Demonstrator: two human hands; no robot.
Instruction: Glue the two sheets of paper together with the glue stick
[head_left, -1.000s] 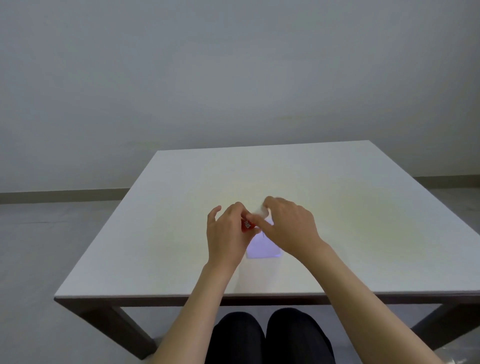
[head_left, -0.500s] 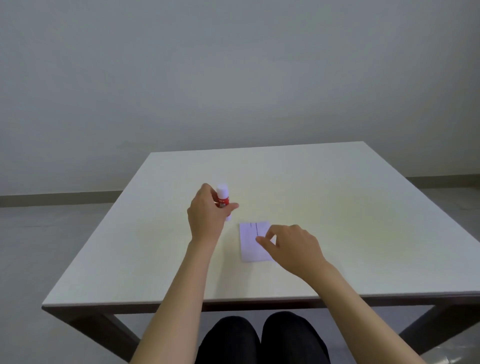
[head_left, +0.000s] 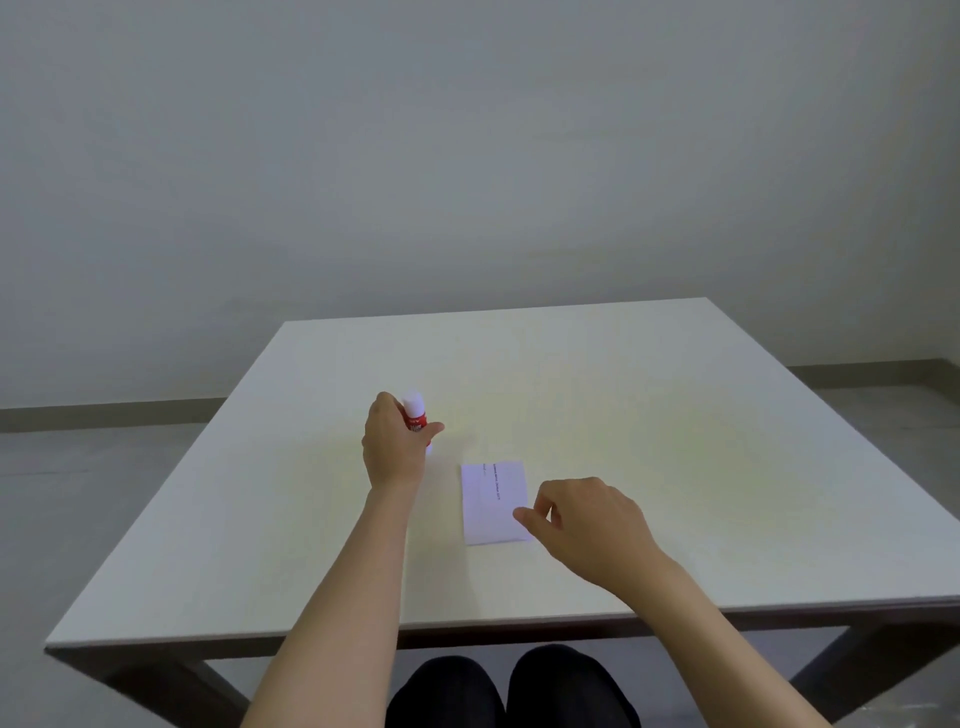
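Note:
A small white paper with a printed line lies flat near the middle of the white table; whether it is one sheet or two stacked I cannot tell. My left hand grips a red glue stick with a white cap, upright, with its base at the table, left of the paper. My right hand hovers at the paper's lower right corner, thumb and forefinger pinched close together at the paper's edge; whether they hold it is unclear.
The table's near edge runs across the bottom, with my dark-clad knees below it. A plain grey wall stands behind the table, and grey floor shows on either side.
My hands were together over the paper with the glue stick. My left hand then carried the stick left and set it upright; my right hand slid back to the paper's near corner.

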